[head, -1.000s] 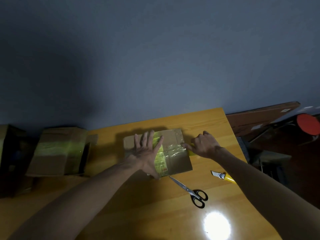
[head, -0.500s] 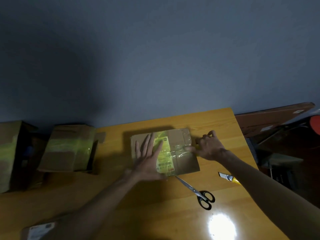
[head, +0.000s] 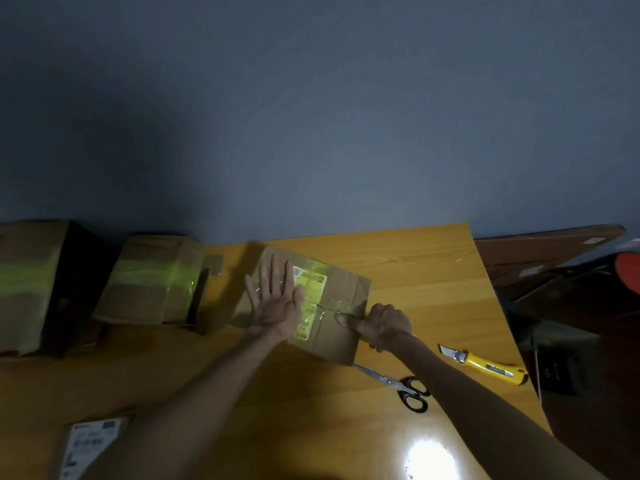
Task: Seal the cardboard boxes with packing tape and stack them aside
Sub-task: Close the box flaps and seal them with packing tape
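A small flat cardboard box [head: 341, 289] with a yellow label and clear tape across its top lies on the wooden table [head: 415, 265]. My left hand [head: 275, 301] presses flat on the box's left half, fingers straight and spread. My right hand [head: 382, 323] grips the box's right edge, thumb pressing the tape on top and fingers curled down the side. No tape roll shows.
Two taped cardboard boxes stand at the left: a middle one [head: 152, 278] and a bigger one [head: 31, 285]. Scissors [head: 401, 386] and a yellow utility knife [head: 485, 365] lie right of the box. A labelled parcel [head: 90, 445] sits at the near left. The table's right edge drops off.
The box has turned clockwise on the table. My right hand slid toward me along the box's right edge and now grips it; my left hand stays flat on top.
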